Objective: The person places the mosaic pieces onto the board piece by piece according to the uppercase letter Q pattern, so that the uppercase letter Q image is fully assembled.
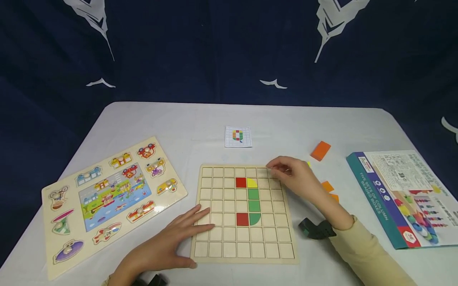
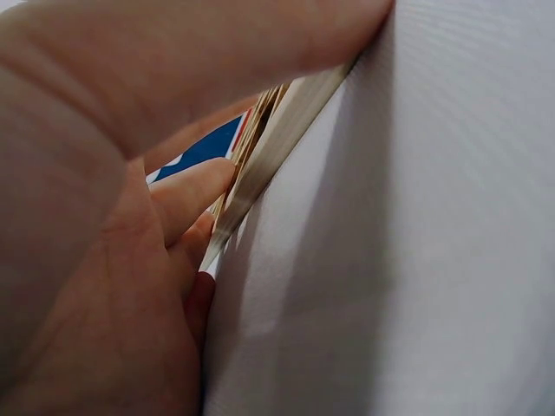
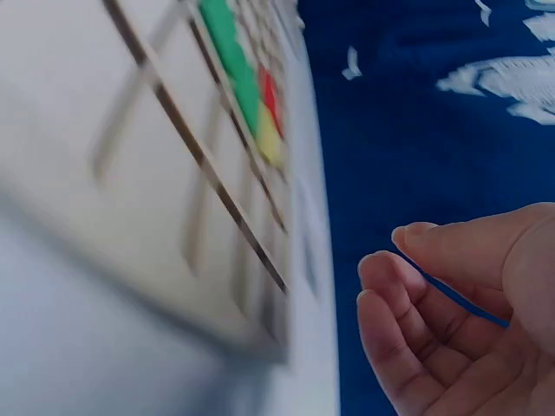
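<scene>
A wooden grid board [image 1: 222, 252] lies flat in the middle of the table. Set in its cells are a red square [image 1: 241, 182], a yellow rounded piece [image 1: 252, 182], two green squares [image 1: 253, 194], a green quarter-round [image 1: 255, 219] and a lower red square [image 1: 242, 219]. My left hand [image 1: 164, 242] rests spread at the board's left edge, thumb by the near corner. Over the far right corner is my right hand [image 1: 295, 176], with thumb and fingers loosely bent. The right wrist view shows a gap between thumb [image 3: 460, 251] and fingers, and nothing held there.
A small pattern card [image 1: 238, 137] lies beyond the board. Orange pieces [image 1: 320, 151] are scattered at right, some partly hidden by the right arm. A picture puzzle board [image 1: 168, 202] lies left; a teal-edged box [image 1: 372, 206] lies at far right.
</scene>
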A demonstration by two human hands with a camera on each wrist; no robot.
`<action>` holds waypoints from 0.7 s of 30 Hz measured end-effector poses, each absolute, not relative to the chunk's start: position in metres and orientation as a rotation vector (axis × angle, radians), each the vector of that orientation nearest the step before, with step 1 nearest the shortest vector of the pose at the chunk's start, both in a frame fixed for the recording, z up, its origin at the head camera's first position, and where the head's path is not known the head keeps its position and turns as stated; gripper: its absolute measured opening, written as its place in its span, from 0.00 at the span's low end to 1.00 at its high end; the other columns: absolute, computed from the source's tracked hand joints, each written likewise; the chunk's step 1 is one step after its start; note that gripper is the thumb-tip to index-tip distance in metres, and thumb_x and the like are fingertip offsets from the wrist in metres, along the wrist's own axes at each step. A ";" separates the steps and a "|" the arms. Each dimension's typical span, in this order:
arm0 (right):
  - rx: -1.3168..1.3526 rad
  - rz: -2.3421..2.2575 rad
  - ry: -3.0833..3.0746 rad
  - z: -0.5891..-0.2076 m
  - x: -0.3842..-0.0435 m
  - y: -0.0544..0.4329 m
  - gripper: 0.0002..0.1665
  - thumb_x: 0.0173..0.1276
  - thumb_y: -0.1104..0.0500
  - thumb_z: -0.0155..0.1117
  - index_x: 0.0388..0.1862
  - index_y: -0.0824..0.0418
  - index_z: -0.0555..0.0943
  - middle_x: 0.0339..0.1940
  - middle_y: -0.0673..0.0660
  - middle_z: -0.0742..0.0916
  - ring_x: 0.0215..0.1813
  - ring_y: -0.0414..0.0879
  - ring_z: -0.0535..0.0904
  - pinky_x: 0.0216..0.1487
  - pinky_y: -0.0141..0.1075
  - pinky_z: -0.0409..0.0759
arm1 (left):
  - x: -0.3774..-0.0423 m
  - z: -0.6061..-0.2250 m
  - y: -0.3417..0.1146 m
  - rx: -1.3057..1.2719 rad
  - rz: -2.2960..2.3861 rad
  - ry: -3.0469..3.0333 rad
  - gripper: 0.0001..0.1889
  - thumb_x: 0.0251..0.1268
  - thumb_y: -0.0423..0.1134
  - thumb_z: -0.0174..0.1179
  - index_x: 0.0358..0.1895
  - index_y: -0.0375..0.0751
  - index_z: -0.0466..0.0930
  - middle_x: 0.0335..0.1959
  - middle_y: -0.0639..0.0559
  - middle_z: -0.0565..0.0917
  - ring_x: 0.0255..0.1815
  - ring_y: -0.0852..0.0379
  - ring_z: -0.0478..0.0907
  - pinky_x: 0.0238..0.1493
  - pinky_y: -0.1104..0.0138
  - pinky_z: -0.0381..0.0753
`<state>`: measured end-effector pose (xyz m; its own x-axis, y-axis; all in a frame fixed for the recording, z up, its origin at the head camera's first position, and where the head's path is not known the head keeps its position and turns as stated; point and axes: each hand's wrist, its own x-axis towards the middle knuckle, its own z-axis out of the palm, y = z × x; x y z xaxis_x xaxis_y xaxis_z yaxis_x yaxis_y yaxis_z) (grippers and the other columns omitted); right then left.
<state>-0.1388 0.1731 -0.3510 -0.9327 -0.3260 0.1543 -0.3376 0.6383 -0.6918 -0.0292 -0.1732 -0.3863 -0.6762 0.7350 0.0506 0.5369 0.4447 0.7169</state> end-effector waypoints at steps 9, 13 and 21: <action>0.297 1.196 -2.755 -0.382 -0.118 0.268 0.15 0.67 0.55 0.61 0.52 0.54 0.80 0.48 0.53 0.82 0.49 0.44 0.75 0.47 0.23 0.73 | -0.029 -0.385 -0.173 1.104 1.043 2.450 0.45 0.40 0.41 0.74 0.69 0.56 0.64 0.73 0.52 0.53 0.73 0.48 0.42 0.62 0.49 0.58; 0.085 1.162 -2.835 -0.403 -0.102 0.292 0.22 0.67 0.48 0.59 0.58 0.50 0.76 0.57 0.52 0.76 0.58 0.47 0.68 0.54 0.24 0.69 | -0.028 -0.385 -0.173 1.101 1.047 2.452 0.46 0.39 0.40 0.74 0.68 0.56 0.64 0.73 0.52 0.53 0.73 0.48 0.42 0.62 0.48 0.58; -0.036 1.356 -2.829 -0.376 -0.075 0.272 0.28 0.67 0.62 0.59 0.64 0.68 0.67 0.63 0.68 0.70 0.63 0.62 0.63 0.58 0.27 0.65 | -0.029 -0.386 -0.173 1.104 1.067 2.435 0.46 0.39 0.41 0.74 0.69 0.56 0.64 0.73 0.52 0.53 0.73 0.48 0.41 0.60 0.46 0.59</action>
<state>-0.0754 0.2716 -0.3763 -0.9997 0.0228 -0.0060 0.0190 0.6258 -0.7797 -0.0294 -0.1728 -0.3864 -0.6765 0.7340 0.0600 0.5416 0.4406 0.7159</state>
